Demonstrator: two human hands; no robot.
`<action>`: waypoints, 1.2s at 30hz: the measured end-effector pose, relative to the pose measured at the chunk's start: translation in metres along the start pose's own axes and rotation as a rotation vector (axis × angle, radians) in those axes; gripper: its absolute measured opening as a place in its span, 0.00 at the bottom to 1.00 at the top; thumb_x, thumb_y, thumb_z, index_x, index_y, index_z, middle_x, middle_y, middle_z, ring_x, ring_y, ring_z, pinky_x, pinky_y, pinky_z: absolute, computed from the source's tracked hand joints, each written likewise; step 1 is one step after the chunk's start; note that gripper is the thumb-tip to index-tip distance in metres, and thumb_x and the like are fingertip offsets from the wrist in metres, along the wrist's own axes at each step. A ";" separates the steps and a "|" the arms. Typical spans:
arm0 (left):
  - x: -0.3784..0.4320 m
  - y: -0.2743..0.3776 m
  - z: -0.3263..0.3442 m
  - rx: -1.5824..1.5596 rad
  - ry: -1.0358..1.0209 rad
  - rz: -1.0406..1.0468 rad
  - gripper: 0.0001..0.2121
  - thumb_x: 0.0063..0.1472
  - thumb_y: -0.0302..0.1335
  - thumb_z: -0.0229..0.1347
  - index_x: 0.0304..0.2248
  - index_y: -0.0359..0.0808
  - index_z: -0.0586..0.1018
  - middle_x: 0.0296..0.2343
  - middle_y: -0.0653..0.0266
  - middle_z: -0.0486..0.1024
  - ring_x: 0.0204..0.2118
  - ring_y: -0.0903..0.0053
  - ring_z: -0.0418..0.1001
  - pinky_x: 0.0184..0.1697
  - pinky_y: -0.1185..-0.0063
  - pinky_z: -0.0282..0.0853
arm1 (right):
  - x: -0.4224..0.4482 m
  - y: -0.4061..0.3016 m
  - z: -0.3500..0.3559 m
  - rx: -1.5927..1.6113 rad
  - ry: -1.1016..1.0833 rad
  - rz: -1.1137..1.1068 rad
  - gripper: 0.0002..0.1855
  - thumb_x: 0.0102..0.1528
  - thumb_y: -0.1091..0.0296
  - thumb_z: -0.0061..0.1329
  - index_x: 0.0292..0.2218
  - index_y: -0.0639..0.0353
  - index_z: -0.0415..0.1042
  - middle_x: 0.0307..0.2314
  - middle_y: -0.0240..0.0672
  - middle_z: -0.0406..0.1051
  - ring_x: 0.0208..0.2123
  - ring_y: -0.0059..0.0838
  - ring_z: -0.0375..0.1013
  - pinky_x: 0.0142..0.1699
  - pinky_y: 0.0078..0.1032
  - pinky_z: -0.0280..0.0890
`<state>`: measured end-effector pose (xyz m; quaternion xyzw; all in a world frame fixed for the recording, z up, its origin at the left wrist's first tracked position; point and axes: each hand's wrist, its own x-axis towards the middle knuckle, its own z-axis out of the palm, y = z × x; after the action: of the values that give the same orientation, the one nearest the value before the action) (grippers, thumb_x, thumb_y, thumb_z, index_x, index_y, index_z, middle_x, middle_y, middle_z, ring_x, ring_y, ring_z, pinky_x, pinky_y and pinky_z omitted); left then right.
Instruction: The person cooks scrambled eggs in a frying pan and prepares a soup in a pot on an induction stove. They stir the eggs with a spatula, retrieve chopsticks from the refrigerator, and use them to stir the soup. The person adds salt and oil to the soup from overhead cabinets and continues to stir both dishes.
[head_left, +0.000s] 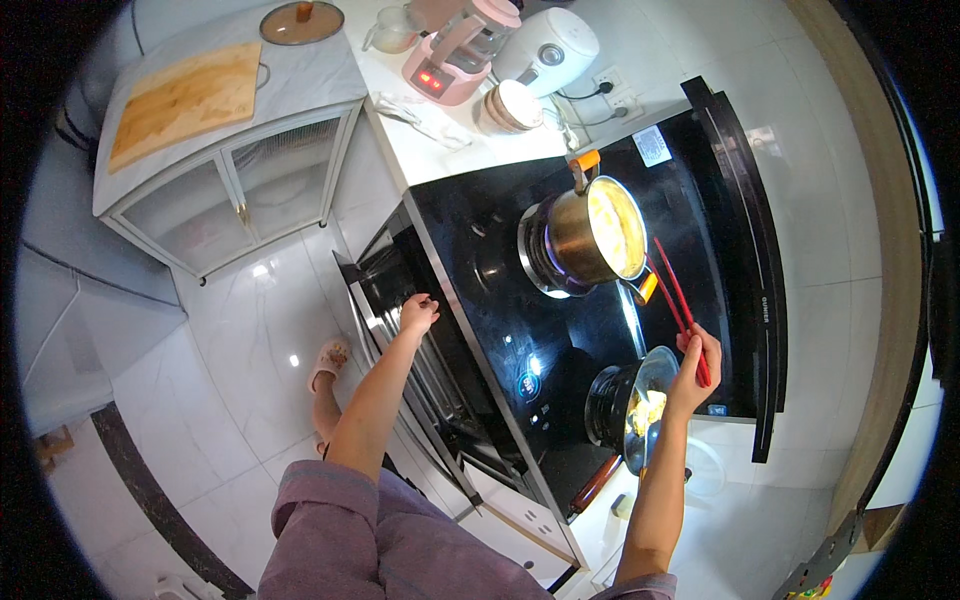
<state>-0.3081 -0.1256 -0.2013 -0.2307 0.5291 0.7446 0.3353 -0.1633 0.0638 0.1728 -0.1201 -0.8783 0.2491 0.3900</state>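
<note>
My right hand (699, 364) holds a pair of red chopsticks (677, 300), above the cooktop's far side. Their tips lie in the picture beside the rim and orange handle of a tall metal pot (574, 244); whether they touch it is unclear. Pale yellow food or foamy liquid (616, 225) fills the pot, and a blue flame burns beneath it. Below my right hand sits a frying pan (660, 367) with yellow-and-white food, perhaps egg (646, 412), partly hidden by my forearm. My left hand (420, 313) is loosely curled near the cooktop's front edge, with nothing visible in it.
Under the black cooktop (502, 300), a dark appliance front (405, 300) appears partly pulled out. The counter (420, 161) bears a pink kettle appliance (454, 67), a white air fryer (551, 52) and stacked bowls (514, 107). A cutting board (191, 101) and a glass lid (301, 26) lie on a cabinet.
</note>
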 end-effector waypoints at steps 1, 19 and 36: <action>0.001 -0.001 0.000 -0.014 -0.004 0.000 0.17 0.55 0.20 0.52 0.45 0.30 0.66 0.32 0.64 0.68 0.34 0.76 0.70 0.36 0.78 0.73 | 0.001 -0.001 0.000 -0.001 0.000 0.001 0.08 0.55 0.76 0.41 0.35 0.70 0.70 0.31 0.40 0.67 0.30 0.25 0.71 0.38 0.20 0.69; -0.009 0.012 -0.050 0.260 -0.162 -0.148 0.09 0.59 0.32 0.45 0.31 0.34 0.68 0.22 0.69 0.66 0.21 0.84 0.65 0.17 0.83 0.57 | 0.037 0.041 0.001 0.097 0.108 0.276 0.06 0.53 0.75 0.44 0.31 0.67 0.72 0.25 0.34 0.68 0.24 0.18 0.68 0.29 0.14 0.65; -0.047 0.186 -0.099 0.560 -0.490 -0.031 0.15 0.61 0.34 0.44 0.44 0.35 0.69 0.36 0.62 0.71 0.35 0.79 0.70 0.38 0.83 0.66 | 0.082 0.101 0.098 -0.336 0.026 0.390 0.07 0.47 0.67 0.51 0.25 0.61 0.69 0.20 0.42 0.70 0.23 0.38 0.71 0.28 0.29 0.64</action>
<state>-0.4160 -0.2712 -0.0840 0.0472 0.6128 0.5987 0.5136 -0.2893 0.1492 0.1146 -0.3536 -0.8625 0.1688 0.3203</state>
